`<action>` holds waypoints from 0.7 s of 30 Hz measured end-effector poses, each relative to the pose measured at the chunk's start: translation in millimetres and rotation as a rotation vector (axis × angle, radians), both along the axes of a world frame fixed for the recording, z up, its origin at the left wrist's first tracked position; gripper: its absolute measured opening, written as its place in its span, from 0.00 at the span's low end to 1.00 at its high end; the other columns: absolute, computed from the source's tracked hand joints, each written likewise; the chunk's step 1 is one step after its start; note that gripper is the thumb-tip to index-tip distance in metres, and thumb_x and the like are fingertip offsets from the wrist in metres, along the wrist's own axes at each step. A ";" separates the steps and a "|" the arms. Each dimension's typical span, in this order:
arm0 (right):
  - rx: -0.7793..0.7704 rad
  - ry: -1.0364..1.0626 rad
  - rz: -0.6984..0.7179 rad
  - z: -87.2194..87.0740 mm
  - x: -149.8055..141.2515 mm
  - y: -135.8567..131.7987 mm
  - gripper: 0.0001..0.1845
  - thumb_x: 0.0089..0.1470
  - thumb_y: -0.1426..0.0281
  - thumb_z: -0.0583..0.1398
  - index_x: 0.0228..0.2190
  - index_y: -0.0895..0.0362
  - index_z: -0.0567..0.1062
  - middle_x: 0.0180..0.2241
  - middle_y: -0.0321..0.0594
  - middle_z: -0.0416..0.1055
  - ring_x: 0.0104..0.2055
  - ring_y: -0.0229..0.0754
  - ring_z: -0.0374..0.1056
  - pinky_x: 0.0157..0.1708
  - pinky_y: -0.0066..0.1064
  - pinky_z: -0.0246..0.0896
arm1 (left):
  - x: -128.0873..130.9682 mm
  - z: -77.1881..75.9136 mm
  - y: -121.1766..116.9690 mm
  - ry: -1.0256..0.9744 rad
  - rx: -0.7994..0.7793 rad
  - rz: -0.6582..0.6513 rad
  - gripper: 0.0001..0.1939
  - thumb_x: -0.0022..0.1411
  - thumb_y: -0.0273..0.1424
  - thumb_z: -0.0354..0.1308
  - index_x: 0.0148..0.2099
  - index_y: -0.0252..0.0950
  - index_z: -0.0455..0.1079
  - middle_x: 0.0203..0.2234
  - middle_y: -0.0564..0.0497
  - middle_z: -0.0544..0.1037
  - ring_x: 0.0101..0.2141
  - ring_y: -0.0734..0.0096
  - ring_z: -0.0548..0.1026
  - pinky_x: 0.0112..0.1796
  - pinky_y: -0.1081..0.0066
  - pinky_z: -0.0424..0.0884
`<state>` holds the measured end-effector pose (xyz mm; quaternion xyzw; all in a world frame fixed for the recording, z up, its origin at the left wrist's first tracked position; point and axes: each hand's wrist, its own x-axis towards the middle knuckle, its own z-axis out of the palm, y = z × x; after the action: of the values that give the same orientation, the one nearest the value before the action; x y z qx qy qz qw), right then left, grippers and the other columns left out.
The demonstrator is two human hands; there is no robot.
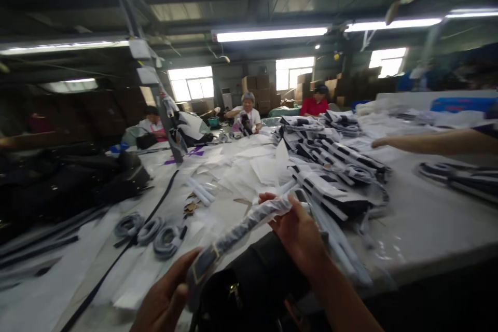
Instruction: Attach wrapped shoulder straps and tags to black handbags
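Observation:
A black handbag [249, 280] with a small gold-coloured clasp lies at the near edge of the table, right in front of me. Its handle [249, 223], twisted round with whitish wrapping, arches up over the bag. My right hand [298, 233] is closed on the upper right end of this handle. At the lower left end, beside a gold-coloured buckle, my left hand [167, 290] has its fingers curled against the handle, thumb in front. Motion blurs the left fingertips a little. The bag's lower part runs out of view.
Coiled grey straps [167, 241] and white paper sheets [233, 166] lie on the table [420, 228]. Wrapped black-and-white pieces [330, 187] are piled to the right, dark bags [66, 181] to the left. A metal post [167, 119] stands at left. A co-worker's arm [436, 142] reaches in from the right.

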<state>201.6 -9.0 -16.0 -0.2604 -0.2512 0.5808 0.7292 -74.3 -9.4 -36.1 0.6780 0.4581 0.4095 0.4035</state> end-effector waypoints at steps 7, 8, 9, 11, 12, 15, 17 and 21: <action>-0.020 -0.181 0.106 38.8 12.0 63.6 0.22 0.57 0.56 0.57 0.35 0.60 0.83 0.40 0.47 0.81 0.52 0.52 0.71 0.54 0.39 0.61 | 47.8 18.5 -4.8 -0.056 -0.012 -0.210 0.22 0.65 0.47 0.53 0.29 0.35 0.68 0.18 0.54 0.67 0.20 0.75 0.65 0.23 0.76 0.60; 0.006 -0.202 0.124 46.6 12.1 76.9 0.23 0.58 0.55 0.57 0.35 0.60 0.83 0.41 0.47 0.81 0.52 0.52 0.71 0.54 0.39 0.61 | 53.9 17.6 -3.0 -0.091 0.024 -0.174 0.21 0.65 0.47 0.54 0.30 0.35 0.68 0.18 0.55 0.67 0.20 0.76 0.64 0.23 0.76 0.59; 0.039 -0.221 0.132 53.7 11.8 89.9 0.24 0.58 0.55 0.56 0.35 0.60 0.83 0.41 0.48 0.81 0.53 0.52 0.71 0.55 0.39 0.61 | 59.8 16.7 -0.5 -0.118 0.058 -0.147 0.20 0.65 0.46 0.55 0.31 0.34 0.69 0.18 0.55 0.67 0.20 0.76 0.64 0.23 0.76 0.59; 0.086 -0.248 0.134 63.2 11.3 113.9 0.27 0.60 0.52 0.54 0.36 0.60 0.82 0.43 0.48 0.80 0.54 0.52 0.70 0.55 0.39 0.61 | 71.3 14.3 6.4 -0.179 0.093 -0.122 0.19 0.65 0.45 0.55 0.33 0.34 0.70 0.19 0.54 0.69 0.20 0.76 0.64 0.24 0.76 0.60; 0.074 -0.258 0.141 64.2 11.7 124.2 0.29 0.61 0.51 0.52 0.37 0.60 0.82 0.44 0.49 0.79 0.54 0.52 0.70 0.55 0.40 0.62 | 76.6 12.6 10.6 -0.211 0.089 -0.135 0.19 0.65 0.45 0.54 0.35 0.34 0.71 0.21 0.53 0.71 0.21 0.75 0.65 0.24 0.76 0.61; -0.122 -0.282 0.197 51.0 18.4 144.3 0.35 0.66 0.51 0.42 0.42 0.62 0.79 0.46 0.54 0.78 0.52 0.50 0.72 0.55 0.43 0.65 | 87.8 3.9 24.0 -0.271 0.060 -0.209 0.18 0.66 0.43 0.55 0.47 0.34 0.73 0.30 0.49 0.77 0.27 0.71 0.71 0.30 0.74 0.67; -0.255 -0.302 0.236 33.0 26.0 144.6 0.36 0.67 0.52 0.39 0.46 0.64 0.75 0.47 0.56 0.77 0.52 0.49 0.73 0.55 0.44 0.66 | 88.9 -3.7 31.6 -0.275 0.054 -0.236 0.20 0.65 0.40 0.58 0.55 0.37 0.70 0.37 0.48 0.79 0.35 0.66 0.74 0.38 0.71 0.70; -0.305 -0.351 0.215 -0.5 37.6 110.2 0.31 0.65 0.51 0.47 0.52 0.61 0.72 0.54 0.53 0.72 0.57 0.48 0.69 0.57 0.39 0.64 | 73.7 -19.6 50.3 -0.307 0.058 -0.290 0.22 0.66 0.39 0.56 0.60 0.39 0.68 0.44 0.45 0.79 0.44 0.58 0.76 0.46 0.66 0.71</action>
<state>239.2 101.2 -16.5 -0.4360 -0.3096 0.6320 0.5609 -0.6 40.9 -55.7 0.6778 0.2770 0.4588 0.5034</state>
